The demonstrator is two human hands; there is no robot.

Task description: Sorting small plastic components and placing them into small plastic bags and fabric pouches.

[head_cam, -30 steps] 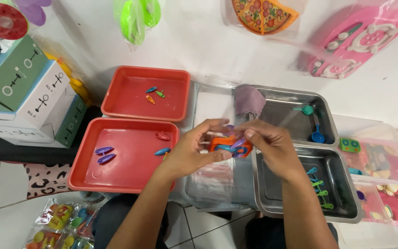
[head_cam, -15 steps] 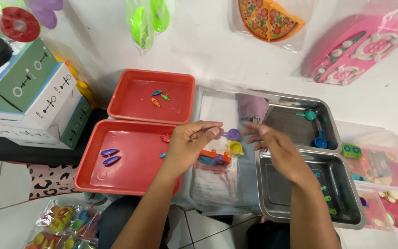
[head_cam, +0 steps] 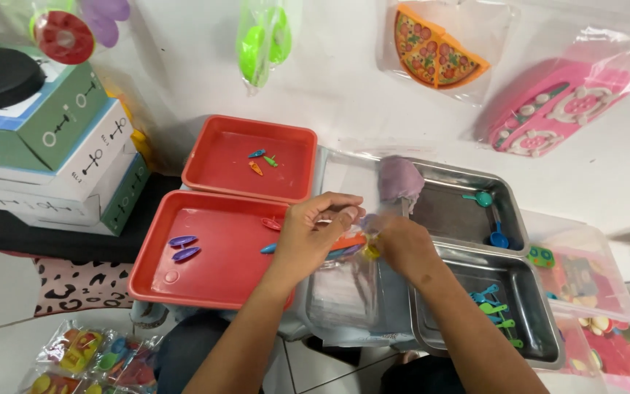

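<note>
- Orange-and-blue little plastic toy pieces (head_cam: 347, 244) are pinched between both hands, right over a clear plastic bag (head_cam: 344, 306) that lies between the red trays and the steel ones. Bit blurry, so I can't tell the exact shape of what's in there.
- Left hand (head_cam: 313, 237) is curled tight around the pieces from the left, thumb on top. Right hand (head_cam: 397, 244) is closed on them from the other side, with something small and yellow (head_cam: 371, 252) at its fingertips.
- Looks like the sorting step to me: pieces being pulled apart or picked out by colour. Next move probably wants a careful pinch so nothing pings off.
- Near red tray (head_cam: 213, 252) just left of the hands has two purple leaf-shaped bits (head_cam: 183, 246), plus a red and a blue one near its right edge.
- Far red tray (head_cam: 253, 157) holds three tiny pieces, blue, green and orange.
- Steel trays on the right: far one (head_cam: 461, 208) has a teal and a blue scoop, near one (head_cam: 526, 314) has teal and green bits.
- White surface (head_cam: 344, 87) behind has bagged toys on it, a pizza one and a pink one included.
</note>
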